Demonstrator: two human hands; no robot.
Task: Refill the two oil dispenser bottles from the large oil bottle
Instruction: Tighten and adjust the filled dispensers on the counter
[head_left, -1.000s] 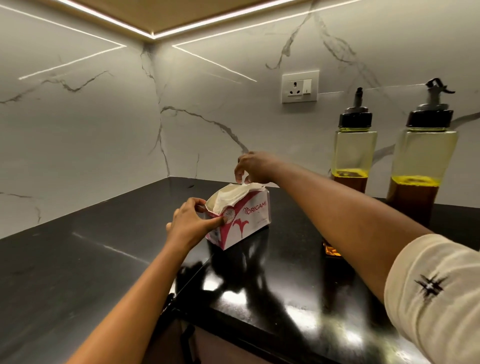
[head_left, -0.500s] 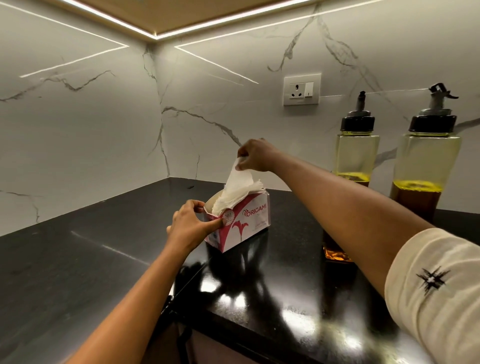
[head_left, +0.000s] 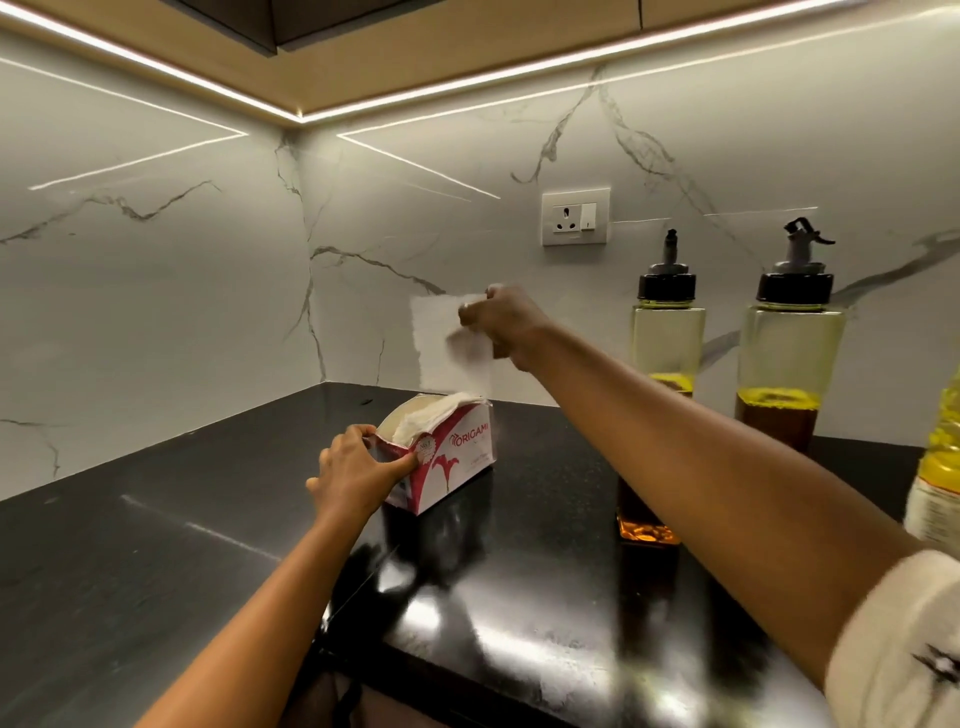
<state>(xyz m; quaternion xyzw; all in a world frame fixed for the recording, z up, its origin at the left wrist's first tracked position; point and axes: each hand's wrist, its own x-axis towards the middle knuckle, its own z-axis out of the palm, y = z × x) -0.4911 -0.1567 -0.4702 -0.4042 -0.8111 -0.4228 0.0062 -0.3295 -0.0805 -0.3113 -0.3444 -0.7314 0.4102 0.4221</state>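
Two clear oil dispenser bottles with black caps and spouts stand at the back right of the black counter: the left dispenser (head_left: 667, 343) and the right dispenser (head_left: 790, 353), each about a third full of yellow-brown oil. My right forearm hides the left dispenser's middle. The large oil bottle (head_left: 940, 467) shows only as a yellow sliver at the right edge. My left hand (head_left: 358, 470) grips the near end of a pink and white tissue box (head_left: 457, 457). My right hand (head_left: 501, 322) pinches a white tissue (head_left: 441, 343) held above the box.
The black counter (head_left: 156, 545) runs into a corner between marble walls. A white wall socket (head_left: 575, 217) sits above the box and left of the dispensers. The counter's front edge crosses the lower middle of the view.
My right hand has risen and drawn the tissue fully out above the box. The left hand stays on the box. The view shifted, bringing the large bottle's edge into sight.
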